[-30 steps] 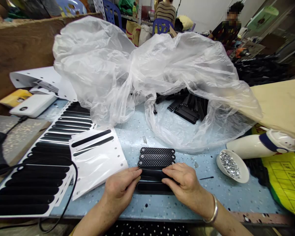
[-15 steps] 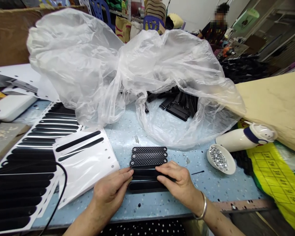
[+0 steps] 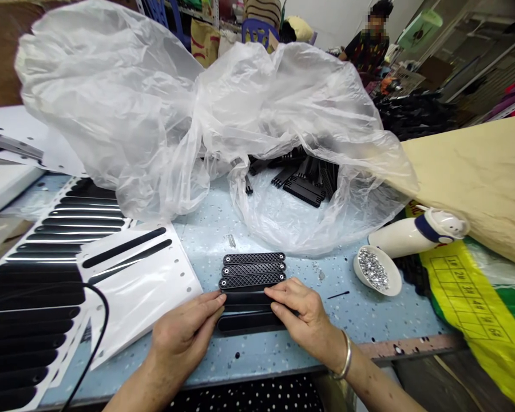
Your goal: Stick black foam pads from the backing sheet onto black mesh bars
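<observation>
A smooth black strip [image 3: 245,301] with rounded ends lies level on the blue speckled table. My left hand [image 3: 184,323] pinches its left end between thumb and fingers, and my right hand [image 3: 302,315] grips the right end, hiding it. Just in front of it, nearer me, a second smooth black strip [image 3: 249,324] rests on the table, its right end behind my right hand. Beyond them sit three black strips with a cross-hatched face [image 3: 254,269], lined up side by side, with a silver ring at each end.
A clear plastic bag [image 3: 240,109] spreads across the back, with black parts [image 3: 304,186] at its mouth. Black adhesive strips on white sheets [image 3: 141,303] lie left. At right are a bowl of small silver pieces [image 3: 399,281], a white bottle [image 3: 395,236] and a thin black tool [image 3: 338,295].
The whole view has shifted slightly, so things appear a little further left. Both hands keep the same hold on the black strip.
</observation>
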A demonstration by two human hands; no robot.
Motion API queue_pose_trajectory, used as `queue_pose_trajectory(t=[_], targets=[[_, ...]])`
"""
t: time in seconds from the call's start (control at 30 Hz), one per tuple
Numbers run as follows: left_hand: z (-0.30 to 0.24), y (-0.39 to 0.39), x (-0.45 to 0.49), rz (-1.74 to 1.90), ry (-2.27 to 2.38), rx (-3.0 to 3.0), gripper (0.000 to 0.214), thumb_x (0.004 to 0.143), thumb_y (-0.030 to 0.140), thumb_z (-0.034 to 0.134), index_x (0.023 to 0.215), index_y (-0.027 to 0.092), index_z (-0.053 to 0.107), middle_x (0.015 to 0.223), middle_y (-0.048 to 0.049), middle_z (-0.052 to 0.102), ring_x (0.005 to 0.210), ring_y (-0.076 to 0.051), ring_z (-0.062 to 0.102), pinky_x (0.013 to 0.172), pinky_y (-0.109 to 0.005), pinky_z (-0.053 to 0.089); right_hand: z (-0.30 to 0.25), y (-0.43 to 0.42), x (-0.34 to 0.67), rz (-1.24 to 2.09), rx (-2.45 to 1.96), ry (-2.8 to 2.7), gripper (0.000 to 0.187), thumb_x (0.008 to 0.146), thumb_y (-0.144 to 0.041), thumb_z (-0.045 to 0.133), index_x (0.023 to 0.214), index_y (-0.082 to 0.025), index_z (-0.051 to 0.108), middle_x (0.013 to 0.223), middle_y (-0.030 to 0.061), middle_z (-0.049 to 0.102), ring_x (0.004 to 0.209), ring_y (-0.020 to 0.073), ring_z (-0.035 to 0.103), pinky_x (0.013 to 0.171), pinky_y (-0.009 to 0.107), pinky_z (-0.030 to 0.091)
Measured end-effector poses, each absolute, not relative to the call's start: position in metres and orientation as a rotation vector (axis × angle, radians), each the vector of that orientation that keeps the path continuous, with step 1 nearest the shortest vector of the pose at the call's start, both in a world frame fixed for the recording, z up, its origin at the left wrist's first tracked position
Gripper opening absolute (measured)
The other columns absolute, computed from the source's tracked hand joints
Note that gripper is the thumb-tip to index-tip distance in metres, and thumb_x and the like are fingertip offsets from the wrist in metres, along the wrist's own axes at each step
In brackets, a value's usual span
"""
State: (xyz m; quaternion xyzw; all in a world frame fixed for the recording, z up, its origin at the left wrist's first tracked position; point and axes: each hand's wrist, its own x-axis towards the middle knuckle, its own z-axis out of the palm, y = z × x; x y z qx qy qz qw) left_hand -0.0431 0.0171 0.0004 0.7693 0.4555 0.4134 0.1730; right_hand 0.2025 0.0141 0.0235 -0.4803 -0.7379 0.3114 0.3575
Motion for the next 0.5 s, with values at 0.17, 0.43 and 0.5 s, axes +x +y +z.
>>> queue_pose_trajectory(t=[0.17, 0.43, 0.5], targets=[[-0.001, 0.018, -0.045, 1.145, 1.302, 2.199, 0.018, 0.089, 0.018, 0.06, 0.1, 0.021, 0.074, 0.095, -0.005, 0.08, 0.083, -0.018, 0.077, 0.08, -0.027, 0.063, 0.024, 0.011, 0.204, 0.754, -1.239, -1.882, 0.03, 0.086, -0.009, 0.057, 0.109, -0.02, 0.073, 0.091, 0.0081, 0.072, 0.082, 0.0207, 0.065, 0.073, 0.037, 0.056], [0.012, 0.009, -0.055, 1.131, 1.423, 2.223, 0.019, 0.092, 0.027, 0.056, 0.107, 0.022, 0.067, 0.088, -0.0015, 0.078, 0.07, -0.016, 0.075, 0.068, -0.025, 0.063, 0.045, -0.01, 0.233, 0.354, -1.42, -1.703, 0.019, 0.089, -0.01, 0.056, 0.089, -0.019, 0.073, 0.073, 0.0057, 0.07, 0.065, 0.0178, 0.065, 0.059, 0.028, 0.054], [0.016, 0.005, -0.072, 1.111, 1.472, 2.318, 0.023, 0.093, 0.031, 0.056, 0.111, 0.022, 0.066, 0.098, -0.0049, 0.078, 0.081, -0.02, 0.075, 0.078, -0.032, 0.062, 0.051, -0.017, 0.218, 0.387, -1.384, -1.711, 0.02, 0.089, -0.009, 0.054, 0.091, -0.018, 0.072, 0.071, 0.0058, 0.068, 0.063, 0.0176, 0.064, 0.056, 0.028, 0.053]])
